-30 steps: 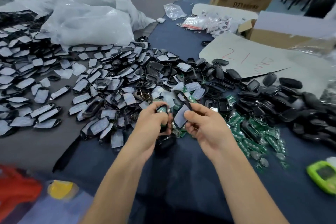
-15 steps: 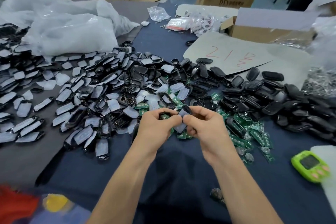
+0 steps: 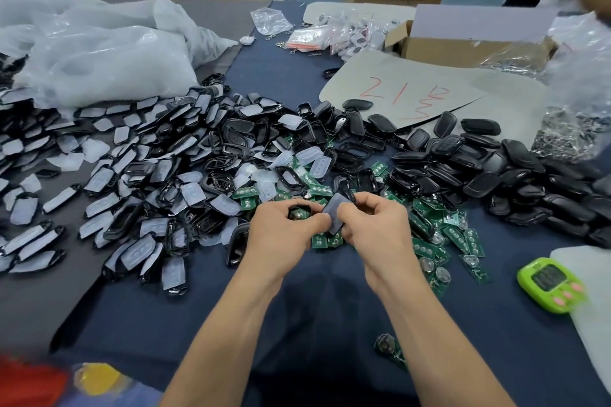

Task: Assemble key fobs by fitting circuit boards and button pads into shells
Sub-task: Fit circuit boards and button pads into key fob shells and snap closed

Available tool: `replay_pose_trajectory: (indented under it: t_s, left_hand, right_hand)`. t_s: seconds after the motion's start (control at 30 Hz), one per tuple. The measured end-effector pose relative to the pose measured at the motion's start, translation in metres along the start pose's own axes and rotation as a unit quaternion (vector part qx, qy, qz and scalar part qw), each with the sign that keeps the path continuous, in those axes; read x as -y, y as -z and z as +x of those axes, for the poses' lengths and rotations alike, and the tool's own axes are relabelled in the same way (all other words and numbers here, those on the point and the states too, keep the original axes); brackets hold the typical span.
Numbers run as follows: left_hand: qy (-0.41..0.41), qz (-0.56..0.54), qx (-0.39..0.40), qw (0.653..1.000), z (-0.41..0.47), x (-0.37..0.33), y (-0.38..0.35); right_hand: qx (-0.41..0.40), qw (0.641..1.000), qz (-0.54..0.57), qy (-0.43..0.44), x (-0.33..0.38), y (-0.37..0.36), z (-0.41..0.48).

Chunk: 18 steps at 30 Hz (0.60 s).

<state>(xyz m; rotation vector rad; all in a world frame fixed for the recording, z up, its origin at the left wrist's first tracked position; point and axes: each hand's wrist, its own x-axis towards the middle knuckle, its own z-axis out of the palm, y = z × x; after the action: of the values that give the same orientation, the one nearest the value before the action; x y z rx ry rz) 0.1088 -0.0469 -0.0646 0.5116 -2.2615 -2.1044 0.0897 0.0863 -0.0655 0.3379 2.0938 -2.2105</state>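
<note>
Shell (image 3: 299,213), a round cell showing inside, sits above the table in my left hand's (image 3: 281,235) curled fingers. My right hand (image 3: 380,231) pinches a padded half (image 3: 334,211) against it. I judge this fob is nearly closed, with many left to do: loose circuit boards (image 3: 426,235) and black shells (image 3: 496,175) lie heaped.

Blurred red object (image 3: 26,383); yellow blob (image 3: 99,378)

Glossy black plastic shells (image 3: 481,182) are gleaming among frosted, rubbery button pads (image 3: 309,155); matt navy cloth (image 3: 330,307) is covering the counter (image 3: 529,357).
</note>
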Motion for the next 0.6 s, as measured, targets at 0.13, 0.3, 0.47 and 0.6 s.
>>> replay_pose_trajectory:
  t_s: [0.13, 0.3, 0.47, 0.6]
  left_hand:
    - [-0.009, 0.026, -0.055, 0.998, 0.0004, 0.0027, -0.0008]
    - [-0.019, 0.053, -0.064, 0.996, 0.0007, 0.0065, 0.0017]
    - [-0.037, 0.065, -0.024, 0.997, -0.0031, 0.0063, 0.0011]
    - [-0.031, 0.062, -0.032, 0.997, -0.0037, 0.0047, 0.0034]
  right_hand:
    - [0.067, 0.997, -0.022, 0.001, -0.0005, 0.0022, -0.0009]
    - [0.123, 0.992, -0.041, -0.006, 0.0019, 0.0061, 0.002]
    - [0.054, 0.997, -0.06, 0.022, -0.0017, 0.0063, -0.0021]
    - [0.09, 0.994, -0.056, 0.023, 0.0034, 0.0072, -0.0065]
